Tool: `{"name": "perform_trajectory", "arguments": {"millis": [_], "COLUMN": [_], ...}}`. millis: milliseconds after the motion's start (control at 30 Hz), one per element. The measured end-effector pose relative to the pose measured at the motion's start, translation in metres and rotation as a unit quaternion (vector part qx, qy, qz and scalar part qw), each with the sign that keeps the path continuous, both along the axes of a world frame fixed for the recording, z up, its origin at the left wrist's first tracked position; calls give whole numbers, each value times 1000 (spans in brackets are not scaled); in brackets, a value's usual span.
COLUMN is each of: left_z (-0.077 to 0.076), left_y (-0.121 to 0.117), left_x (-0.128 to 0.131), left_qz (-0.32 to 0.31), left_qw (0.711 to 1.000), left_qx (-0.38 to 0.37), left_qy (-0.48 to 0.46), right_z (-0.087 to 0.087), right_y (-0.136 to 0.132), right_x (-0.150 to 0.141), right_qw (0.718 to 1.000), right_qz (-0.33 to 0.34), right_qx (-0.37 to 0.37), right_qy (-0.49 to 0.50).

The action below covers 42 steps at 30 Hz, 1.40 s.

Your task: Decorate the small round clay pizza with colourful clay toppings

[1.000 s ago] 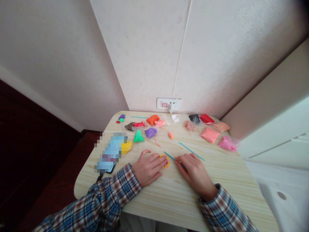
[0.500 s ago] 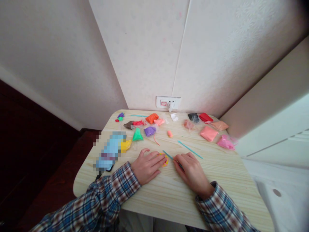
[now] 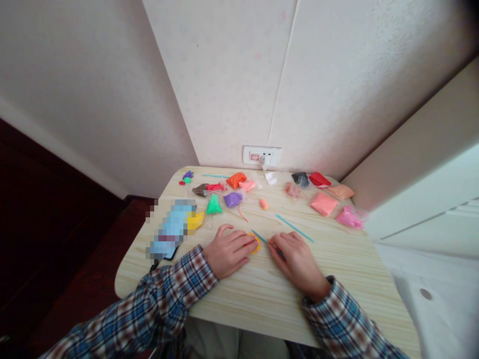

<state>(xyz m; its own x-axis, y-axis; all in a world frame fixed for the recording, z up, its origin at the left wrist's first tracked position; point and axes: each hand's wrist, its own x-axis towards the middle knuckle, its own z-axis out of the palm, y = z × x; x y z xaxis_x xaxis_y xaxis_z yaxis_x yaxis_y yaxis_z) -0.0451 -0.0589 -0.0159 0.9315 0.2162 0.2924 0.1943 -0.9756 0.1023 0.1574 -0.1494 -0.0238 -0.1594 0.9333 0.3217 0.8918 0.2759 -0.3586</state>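
My left hand (image 3: 229, 251) lies flat on the table, its fingers stretched over a small round yellow and pink clay piece (image 3: 257, 245) and covering its left part. My right hand (image 3: 295, 259) is closed around a thin blue-green modelling tool (image 3: 259, 236), whose tip points up and left just above the clay piece's edge. Whether the tip touches the clay I cannot tell. A second blue-green tool (image 3: 295, 228) lies beyond my right hand. A thin coral clay strand (image 3: 243, 214) and a small orange-pink clay lump (image 3: 264, 204) rest farther back.
Bags of clay, among them green (image 3: 214, 204), purple (image 3: 232, 199), orange (image 3: 236, 180) and salmon (image 3: 324, 203), lie across the back of the wooden table (image 3: 348, 269). A blurred phone-like object (image 3: 172, 229) is at the left. A wall socket (image 3: 262, 156) sits behind the table.
The whole view has shifted slightly. Both hands keep nearly the same places, the left over the clay piece and the right around the modelling tool.
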Motion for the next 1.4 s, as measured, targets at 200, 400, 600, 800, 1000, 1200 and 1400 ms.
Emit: {"name": "perform_trajectory", "arguments": {"millis": [200,400,600,800,1000,1200,1400], "left_z": [-2,-3,-2,-9,-11,-9,-8], "left_y": [2,3,4,3,-5,-6,-6], "left_x": [7,9,7,6,6,6,8], "left_qz": [99,76,54,-16,8,5,9], "left_qw": [993,994,995,999,999,1000,1000], "left_qx": [-46,-77,-79,-4,0,-9,-23], "left_qy": [-35,-32,-42,-40,-36,-26,-17], "right_z": [-1,-3,-5,-2,-2,-3,-1], "right_y": [0,-1,-1,-2,-3,-3,-1], "right_x": [4,4,1,-5,-10,-9,-9], "right_qw": [996,994,996,998,997,998,998], "right_qz": [-66,-78,-85,-53,-46,-41,-30], "right_qx": [6,9,2,21,34,15,21], "right_qy": [55,73,17,-26,-46,-44,-56]}}
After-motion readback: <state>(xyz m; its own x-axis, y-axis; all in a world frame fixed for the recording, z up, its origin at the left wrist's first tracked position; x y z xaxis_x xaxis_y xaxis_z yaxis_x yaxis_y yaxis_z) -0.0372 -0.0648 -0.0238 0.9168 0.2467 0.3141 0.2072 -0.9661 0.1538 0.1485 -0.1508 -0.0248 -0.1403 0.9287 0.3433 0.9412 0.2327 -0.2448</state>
